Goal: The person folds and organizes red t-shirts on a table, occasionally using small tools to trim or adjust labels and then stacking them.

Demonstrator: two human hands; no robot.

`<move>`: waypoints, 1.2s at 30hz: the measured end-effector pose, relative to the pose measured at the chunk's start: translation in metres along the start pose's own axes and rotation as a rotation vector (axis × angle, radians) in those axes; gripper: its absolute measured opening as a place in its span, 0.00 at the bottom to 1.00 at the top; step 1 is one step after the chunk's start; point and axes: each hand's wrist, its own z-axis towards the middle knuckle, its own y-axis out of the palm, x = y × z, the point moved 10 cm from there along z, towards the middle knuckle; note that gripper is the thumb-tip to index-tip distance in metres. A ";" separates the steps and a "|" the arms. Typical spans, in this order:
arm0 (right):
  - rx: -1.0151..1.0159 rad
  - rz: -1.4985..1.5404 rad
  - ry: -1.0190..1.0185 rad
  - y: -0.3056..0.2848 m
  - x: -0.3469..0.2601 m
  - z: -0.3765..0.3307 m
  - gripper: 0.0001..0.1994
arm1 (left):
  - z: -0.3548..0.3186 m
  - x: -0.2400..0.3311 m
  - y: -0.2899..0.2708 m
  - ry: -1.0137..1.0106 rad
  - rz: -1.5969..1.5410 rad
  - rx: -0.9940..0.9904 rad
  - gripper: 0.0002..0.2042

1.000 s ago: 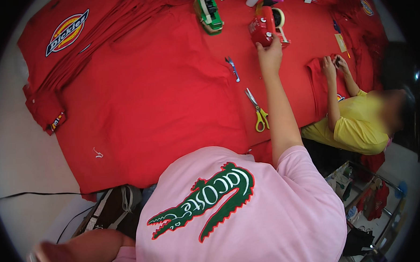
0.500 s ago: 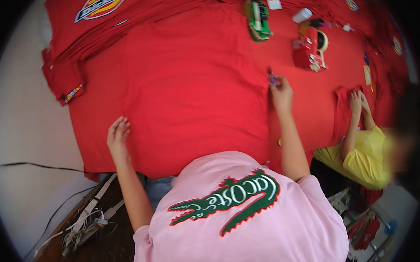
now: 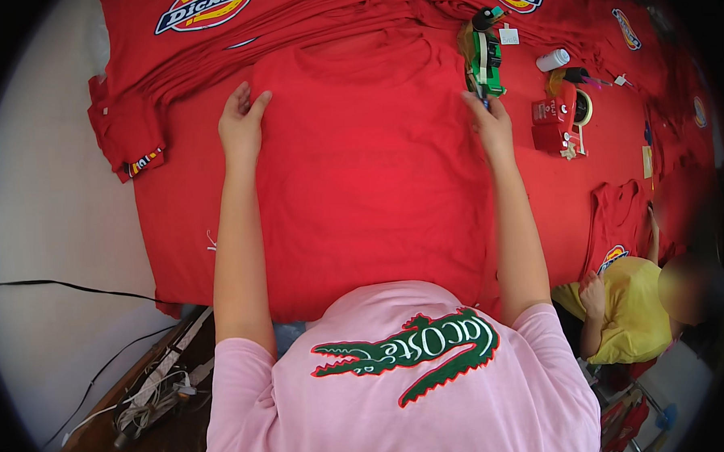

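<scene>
A plain red garment [image 3: 360,186] lies spread out flat in front of me. My left hand [image 3: 242,128] is at its upper left edge, thumb and fingers apart, with nothing visible between them. At the opposite edge, my right hand [image 3: 493,127] has its fingers closed on a small dark and blue tool [image 3: 483,98], whose kind is mostly hidden by the fingers. Just beyond that hand stands a green tape dispenser [image 3: 488,63].
Red garments with printed badges [image 3: 207,8] are heaped along the far side. To the right are a red tape dispenser [image 3: 557,116] and a white cylinder [image 3: 553,60]. A person in yellow [image 3: 628,303] handles a red garment [image 3: 618,223]. Cables [image 3: 155,401] lie lower left.
Both my hands have moved farther up along the garment's sides; the left thumb has spread from its fingers. The view has shifted. The other person's garment now shows its badge.
</scene>
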 end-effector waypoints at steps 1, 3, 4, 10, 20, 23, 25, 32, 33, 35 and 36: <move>0.032 -0.157 -0.019 0.003 -0.004 0.004 0.16 | 0.011 -0.003 0.008 -0.020 0.055 0.012 0.24; 0.011 -0.128 -0.106 0.009 -0.013 0.005 0.16 | 0.022 -0.008 0.008 -0.042 0.166 0.013 0.23; 0.002 -0.118 -0.147 0.010 -0.017 0.004 0.17 | 0.025 -0.003 0.008 -0.048 0.218 -0.005 0.21; -0.060 -0.471 -0.339 -0.025 -0.041 -0.054 0.15 | -0.004 -0.032 -0.061 -0.028 -0.013 -0.037 0.12; 0.006 -0.663 -0.387 -0.086 -0.020 -0.168 0.14 | -0.157 -0.025 -0.118 0.026 0.183 -0.107 0.15; -0.033 -0.495 -0.469 -0.071 -0.041 -0.168 0.14 | -0.159 0.008 -0.113 0.337 0.555 -0.060 0.13; -0.172 -0.246 -0.307 -0.046 -0.041 -0.170 0.12 | -0.171 0.050 -0.096 0.523 0.570 -0.055 0.11; -0.803 -0.070 -0.396 0.075 -0.125 -0.306 0.22 | -0.302 0.189 -0.007 0.830 0.359 -0.506 0.10; -0.791 -0.116 -0.436 0.070 -0.113 -0.308 0.17 | -0.305 0.192 -0.007 0.805 0.347 -0.502 0.11; -0.784 -0.138 -0.380 0.060 -0.095 -0.313 0.09 | -0.314 0.185 -0.011 0.729 0.334 -0.497 0.12; -0.777 -0.116 -0.293 0.049 -0.086 -0.312 0.07 | -0.314 0.178 -0.014 0.655 0.313 -0.509 0.12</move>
